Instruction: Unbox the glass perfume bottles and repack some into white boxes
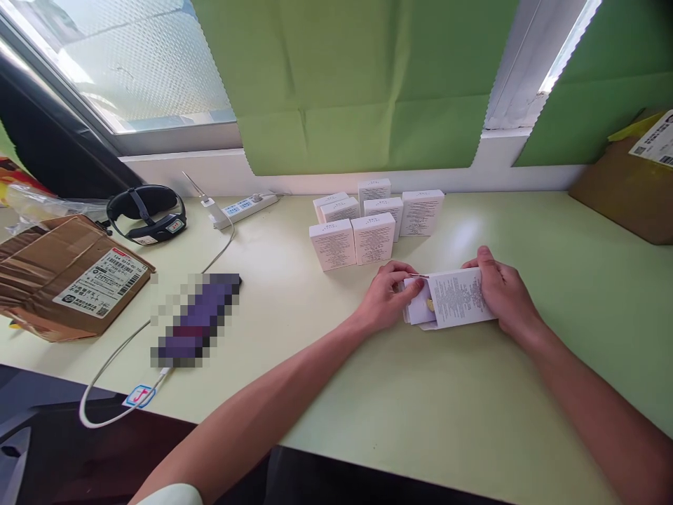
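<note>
A small white box [457,298] with printed text lies flat on the pale green table [446,407], its left end open with a flap and a small golden item showing inside. My left hand [386,294] pinches the open flap end of this box. My right hand [499,287] grips the box's right end and holds it down. Just behind my hands stands a group of several matching white boxes [373,221], closed and upright.
A brown cardboard parcel [66,277] lies at the left, with a black headband device [147,214] and a white power strip [245,208] behind it. A white cable [120,351] runs to a blurred purple object [197,319]. Another cardboard box [631,186] sits at the far right.
</note>
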Motion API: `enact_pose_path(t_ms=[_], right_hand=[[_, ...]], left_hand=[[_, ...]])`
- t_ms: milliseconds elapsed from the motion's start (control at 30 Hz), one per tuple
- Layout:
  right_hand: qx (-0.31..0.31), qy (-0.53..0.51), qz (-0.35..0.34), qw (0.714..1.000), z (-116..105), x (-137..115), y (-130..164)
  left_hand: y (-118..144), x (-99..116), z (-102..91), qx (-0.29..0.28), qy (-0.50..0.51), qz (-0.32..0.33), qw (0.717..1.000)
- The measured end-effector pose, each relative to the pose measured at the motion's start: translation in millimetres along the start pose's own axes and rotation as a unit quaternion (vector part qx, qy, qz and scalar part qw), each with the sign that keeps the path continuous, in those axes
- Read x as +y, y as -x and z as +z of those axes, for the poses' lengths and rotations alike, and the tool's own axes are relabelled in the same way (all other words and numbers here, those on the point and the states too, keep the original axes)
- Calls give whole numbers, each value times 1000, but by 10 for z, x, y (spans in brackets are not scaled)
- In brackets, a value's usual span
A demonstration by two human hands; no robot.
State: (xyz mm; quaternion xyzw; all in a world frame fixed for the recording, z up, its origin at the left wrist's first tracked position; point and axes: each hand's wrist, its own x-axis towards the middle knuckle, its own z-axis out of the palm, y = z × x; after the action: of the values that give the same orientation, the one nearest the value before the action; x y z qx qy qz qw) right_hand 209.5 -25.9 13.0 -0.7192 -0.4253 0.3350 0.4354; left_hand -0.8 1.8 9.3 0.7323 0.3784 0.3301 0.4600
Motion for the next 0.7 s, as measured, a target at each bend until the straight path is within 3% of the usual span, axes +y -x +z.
enact_pose_path(t_ms=[167, 333, 533, 700], right_hand=[[-1, -17, 31, 999, -44, -9, -40], [49, -13, 51, 997, -239, 35, -156], [86, 40, 67, 993, -498, 114, -320], [163, 72, 83, 980, -906, 230, -446]], left_hand=[[-10, -30, -20, 5, 40, -4, 999], [-48, -71, -114, 63, 115, -45, 990], [-76, -78, -159, 63, 53, -60, 995], [-83, -108, -146, 120, 18, -101, 987]])
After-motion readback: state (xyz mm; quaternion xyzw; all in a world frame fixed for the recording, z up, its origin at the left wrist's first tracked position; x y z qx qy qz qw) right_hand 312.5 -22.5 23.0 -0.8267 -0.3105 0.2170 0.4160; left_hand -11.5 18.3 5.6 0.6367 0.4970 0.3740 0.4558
